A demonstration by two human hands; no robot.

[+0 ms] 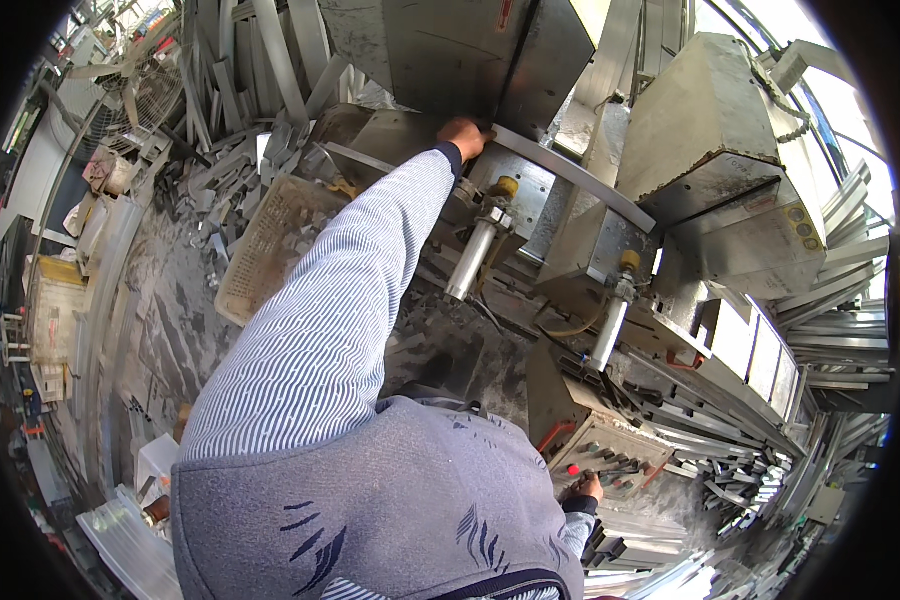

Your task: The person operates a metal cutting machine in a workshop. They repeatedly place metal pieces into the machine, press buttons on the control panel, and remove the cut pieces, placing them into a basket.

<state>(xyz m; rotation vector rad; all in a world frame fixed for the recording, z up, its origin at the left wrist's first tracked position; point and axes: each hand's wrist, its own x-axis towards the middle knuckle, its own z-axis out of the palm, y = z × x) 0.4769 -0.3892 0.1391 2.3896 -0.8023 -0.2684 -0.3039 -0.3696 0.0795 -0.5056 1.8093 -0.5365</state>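
Up at the saw head, your left hand (462, 136) grips the near end of the long grey aluminium bar (570, 175), which runs away rightward; your right hand (588, 487) rests, fingers down, on the grey button panel (610, 455).

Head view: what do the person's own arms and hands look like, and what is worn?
Both hands are bare, no gloves. The left hand ends a long sleeve with fine blue-and-white stripes and a dark cuff. The right hand shows the same striped sleeve and dark cuff. A grey vest covers the torso.
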